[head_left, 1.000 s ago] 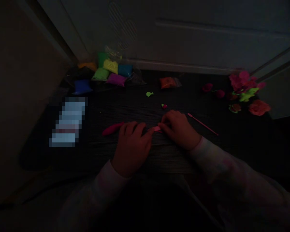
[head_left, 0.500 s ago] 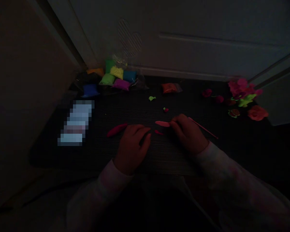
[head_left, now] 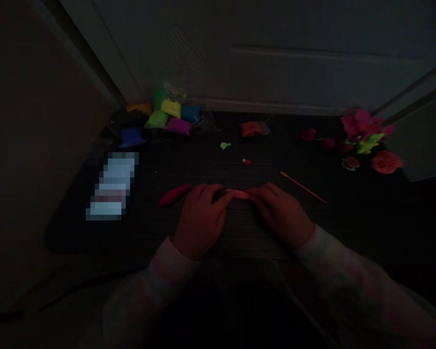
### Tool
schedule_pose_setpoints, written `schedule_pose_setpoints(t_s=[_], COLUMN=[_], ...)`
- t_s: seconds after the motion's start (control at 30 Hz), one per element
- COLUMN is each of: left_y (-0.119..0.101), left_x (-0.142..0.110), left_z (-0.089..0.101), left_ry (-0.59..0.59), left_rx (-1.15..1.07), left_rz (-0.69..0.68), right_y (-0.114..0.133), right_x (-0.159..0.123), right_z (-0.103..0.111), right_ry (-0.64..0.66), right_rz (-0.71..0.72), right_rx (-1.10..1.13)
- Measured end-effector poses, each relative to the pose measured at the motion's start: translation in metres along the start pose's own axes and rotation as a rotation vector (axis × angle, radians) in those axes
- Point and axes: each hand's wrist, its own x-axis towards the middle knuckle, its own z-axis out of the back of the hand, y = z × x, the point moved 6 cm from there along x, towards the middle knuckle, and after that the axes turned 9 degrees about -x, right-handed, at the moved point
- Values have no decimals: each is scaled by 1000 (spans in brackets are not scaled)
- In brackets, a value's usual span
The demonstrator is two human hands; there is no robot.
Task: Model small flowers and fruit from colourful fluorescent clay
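Observation:
Low over the dark table, a flat pink clay knife (head_left: 239, 194) spans the gap between my two hands. My right hand (head_left: 281, 211) is closed on its right end. My left hand (head_left: 203, 218) has thumb and fingertips at the other end, closed on it as far as the dim light shows. The small red clay bit seen earlier below the knife is hidden now. A long red clay piece (head_left: 174, 195) lies just left of my left hand. Beyond the knife sit a tiny red-and-green clay piece (head_left: 246, 163) and a light green one (head_left: 225, 145).
A thin pink stick tool (head_left: 303, 187) lies right of my right hand. Several coloured clay packets (head_left: 170, 108) are heaped at the back left, with an orange packet (head_left: 252, 129) apart. Clay flowers (head_left: 386, 162) stand far right. A lit, blurred phone (head_left: 112, 186) lies at left.
The knife has come left and toward me, over the spot of the red bit. My left fingers have moved in to its left end. The view has shifted slightly.

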Motion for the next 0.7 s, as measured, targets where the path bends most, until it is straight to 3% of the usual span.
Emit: schedule_pose_setpoints(t_s=[0.4,0.6,0.7], left_y=[-1,-5,-5], left_x=[1,0,0], left_z=[-7,-8,-8], left_ry=[65,70,68], left_rx=[110,140,145], left_rz=[-5,-20,-22], right_y=[3,9,16], right_x=[-2,-11,-16], right_z=[-7,0,0], right_ry=[8,-107,-94], right_rz=[-1,25,87], right_rx=[-154,-335,-349])
